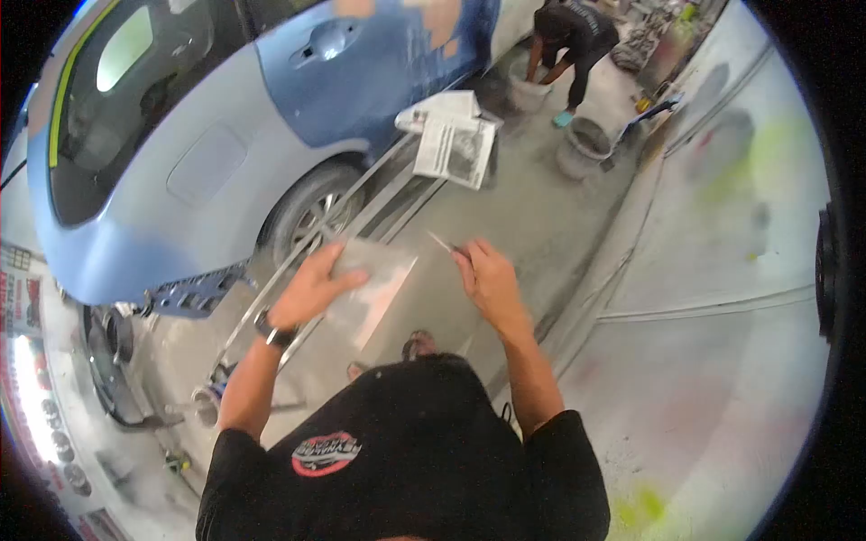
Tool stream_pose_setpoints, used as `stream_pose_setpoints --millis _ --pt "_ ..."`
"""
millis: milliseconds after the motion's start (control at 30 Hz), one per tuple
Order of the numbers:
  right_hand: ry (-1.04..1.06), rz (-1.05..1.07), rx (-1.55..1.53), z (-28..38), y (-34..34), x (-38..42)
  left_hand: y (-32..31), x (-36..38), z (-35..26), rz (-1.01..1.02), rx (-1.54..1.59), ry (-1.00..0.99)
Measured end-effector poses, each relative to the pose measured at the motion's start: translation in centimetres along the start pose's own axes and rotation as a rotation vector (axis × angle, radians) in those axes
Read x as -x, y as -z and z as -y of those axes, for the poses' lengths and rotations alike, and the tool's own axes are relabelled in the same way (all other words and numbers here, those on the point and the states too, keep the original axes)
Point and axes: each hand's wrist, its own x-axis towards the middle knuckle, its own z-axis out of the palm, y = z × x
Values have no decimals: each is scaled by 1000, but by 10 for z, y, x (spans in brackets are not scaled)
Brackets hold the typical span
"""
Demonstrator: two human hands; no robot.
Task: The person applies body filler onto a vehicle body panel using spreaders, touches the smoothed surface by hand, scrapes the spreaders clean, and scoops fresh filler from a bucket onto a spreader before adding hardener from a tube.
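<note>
My left hand [314, 290], with a dark watch on its wrist, grips a flat pale sheet [381, 293] by its left edge. The sheet looks glossy and slightly see-through, with a pinkish patch near its lower right side. Thumb and fingers of my right hand [490, 281] are closed on a thin pointed tool [440, 241]. Its narrow pale tip points up and left toward the sheet, with a gap between them. Most of the tool's handle is hidden inside my right fingers.
A blue car [216, 162] with grey and peach patches stands at the left. Newspapers [456, 149] lie over a metal frame [383, 194] beside its wheel [316, 212]. Beyond, a person [577, 36] bends over a bucket [528, 90]; another bucket [582, 149] stands nearer. A paint-marked wall [704, 316] runs along the right.
</note>
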Motion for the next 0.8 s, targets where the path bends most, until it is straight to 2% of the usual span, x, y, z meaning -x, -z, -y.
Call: stream_pose_setpoints --millis 67,100,167,200,267,300,367,400,500,567,600,667,733,800 --pt "-54 32 -86 2 14 5 -2 10 2 -165 -95 -46" --pt "-83 61 -136 5 17 10 -4 13 6 -172 -127 9" --pt "-352 220 -595 38 28 6 -8 18 13 -169 -204 130" --pt "-481 296 -830 47 35 3 -15 18 17 -183 -221 -18" --pt "-429 361 -685 16 14 3 -24 24 24 -206 -252 -298" --pt "-406 396 -614 -1 1 3 -23 27 21 -345 -229 -321" --pt "-417 203 -364 -23 -10 10 -20 32 13 -636 -166 -365" --pt "-427 112 -244 -31 -15 18 -12 43 31 -668 -34 -43" --pt "-367 173 -223 -55 -23 29 -14 65 82 -795 -12 113" --pt "-403 210 -164 -53 -33 40 -63 153 245 -323 -583 247" --pt "-417 228 -135 -50 -38 42 -87 195 319 -97 -833 211" --pt "-383 259 -90 -36 -37 41 -148 258 339 55 -555 624" --pt "-373 333 -44 -29 -42 45 -196 293 331 -52 -151 993" --pt "-371 446 2 -31 -55 47 -233 308 319 -112 61 1166"
